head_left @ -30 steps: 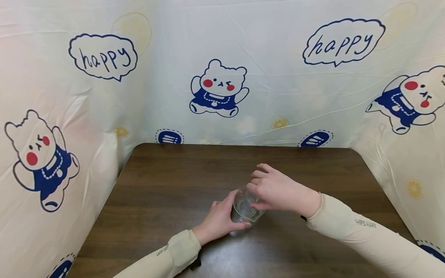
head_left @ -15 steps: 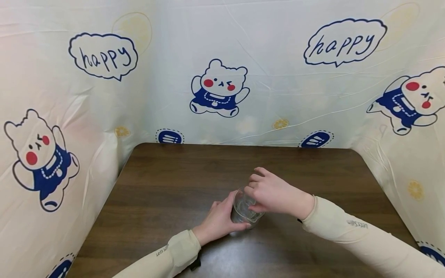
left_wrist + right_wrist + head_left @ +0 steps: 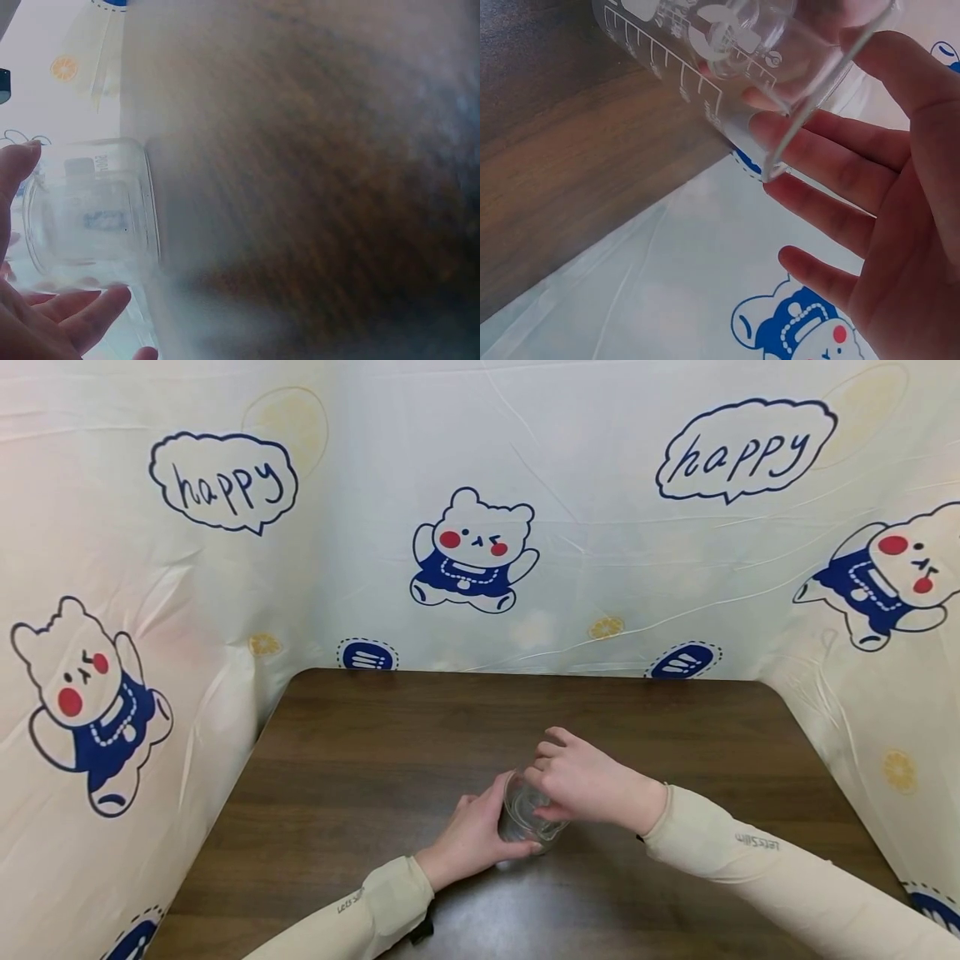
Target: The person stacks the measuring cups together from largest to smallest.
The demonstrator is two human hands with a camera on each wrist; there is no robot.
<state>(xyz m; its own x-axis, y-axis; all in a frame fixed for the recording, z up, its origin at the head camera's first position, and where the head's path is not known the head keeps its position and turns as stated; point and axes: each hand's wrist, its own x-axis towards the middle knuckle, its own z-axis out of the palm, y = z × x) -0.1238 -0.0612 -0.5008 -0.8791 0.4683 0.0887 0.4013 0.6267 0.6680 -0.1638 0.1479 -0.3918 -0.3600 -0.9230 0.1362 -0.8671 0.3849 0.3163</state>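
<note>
On the table stands a clear glass beaker [image 3: 516, 837], gripped round its side by my left hand [image 3: 472, 833]. The left wrist view shows this beaker [image 3: 90, 161] with my thumb and fingers [image 3: 90, 319] on opposite sides. Inside it, the outline of a smaller glass beaker [image 3: 724, 37] shows through the printed wall. My right hand [image 3: 588, 777] reaches over the rim from the right, its thumb and foremost fingers at the inner beaker's upper part, pinching it. The right wrist view has the ring and little fingers [image 3: 817, 277] outside the rim. Glass and reflections blur the contact.
A dark brown wooden table [image 3: 360, 743] lies under both hands. Pale curtains [image 3: 585, 585] with printed bears surround it at the back and sides. Light sleeves [image 3: 780, 860] cover both forearms.
My right hand has shifted a little left and toward me, lower over the beaker. The left hand and the outer beaker have stayed in place.
</note>
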